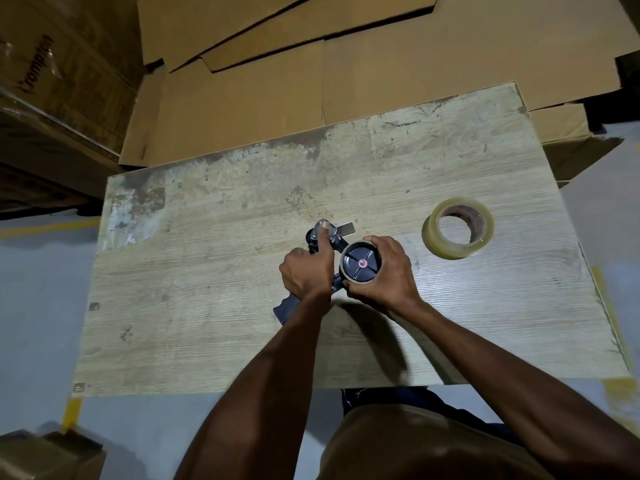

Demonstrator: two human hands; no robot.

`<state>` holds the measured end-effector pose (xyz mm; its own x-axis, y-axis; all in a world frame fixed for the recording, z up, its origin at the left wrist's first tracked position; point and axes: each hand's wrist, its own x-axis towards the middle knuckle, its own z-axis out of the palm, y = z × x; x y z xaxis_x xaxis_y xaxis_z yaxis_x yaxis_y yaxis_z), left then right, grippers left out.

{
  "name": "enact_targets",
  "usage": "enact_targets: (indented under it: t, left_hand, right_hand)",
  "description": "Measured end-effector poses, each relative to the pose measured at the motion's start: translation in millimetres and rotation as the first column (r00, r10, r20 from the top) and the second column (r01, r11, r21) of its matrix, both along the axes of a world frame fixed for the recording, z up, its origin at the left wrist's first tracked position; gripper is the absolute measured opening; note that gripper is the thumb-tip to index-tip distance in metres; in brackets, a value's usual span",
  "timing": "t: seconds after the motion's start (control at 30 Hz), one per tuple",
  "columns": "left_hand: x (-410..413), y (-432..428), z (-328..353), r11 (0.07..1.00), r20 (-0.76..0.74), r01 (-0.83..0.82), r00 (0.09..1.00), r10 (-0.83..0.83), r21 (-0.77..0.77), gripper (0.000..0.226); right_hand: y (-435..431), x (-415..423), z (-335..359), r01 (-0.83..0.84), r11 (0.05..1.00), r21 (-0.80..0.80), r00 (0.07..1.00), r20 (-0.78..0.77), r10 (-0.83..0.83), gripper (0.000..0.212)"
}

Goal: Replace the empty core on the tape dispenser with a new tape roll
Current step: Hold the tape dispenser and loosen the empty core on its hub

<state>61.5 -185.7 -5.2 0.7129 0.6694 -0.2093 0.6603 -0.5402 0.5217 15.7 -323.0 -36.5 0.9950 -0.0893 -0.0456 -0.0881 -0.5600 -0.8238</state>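
A black hand-held tape dispenser [323,242] lies on its side on the wooden table [242,209], near the middle. My left hand [306,270] grips its frame, thumb pressing near the metal blade end, and the handle pokes out below my wrist. My right hand [388,271] wraps around the empty brown core [358,280] that sits on the dispenser's black wheel with a red hub. A new roll of clear tape [458,228] lies flat on the table to the right, apart from both hands.
Flattened cardboard sheets [311,64] are stacked beyond the table's far edge. Stacked cartons [52,81] stand at the left, and another carton [45,455] sits on the grey floor at the lower left.
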Motion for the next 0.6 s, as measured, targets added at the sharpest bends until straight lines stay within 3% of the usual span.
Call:
enact_targets:
  t: [0.3, 0.47, 0.6]
  left_hand:
    - [2.3, 5.9, 4.0, 0.999, 0.006, -0.018, 1.0, 0.018, -0.042, 0.094]
    - [-2.9, 2.1, 4.3, 0.998, -0.005, 0.041, 0.999, -0.041, -0.044, 0.09]
    - [-1.7, 4.4, 2.7, 0.995, -0.037, 0.095, 0.995, -0.096, -0.028, 0.091]
  right_hand:
    - [-5.7, 3.8, 9.4, -0.103, 0.994, -0.02, 0.993, 0.056, 0.104, 0.084]
    - [-23.0, -0.6, 14.5, -0.168, 0.985, -0.039, 0.985, -0.032, 0.167, 0.088]
    - [-42.9, 7.6, 30.4, -0.151, 0.987, -0.055, 0.988, 0.012, 0.152, 0.052]
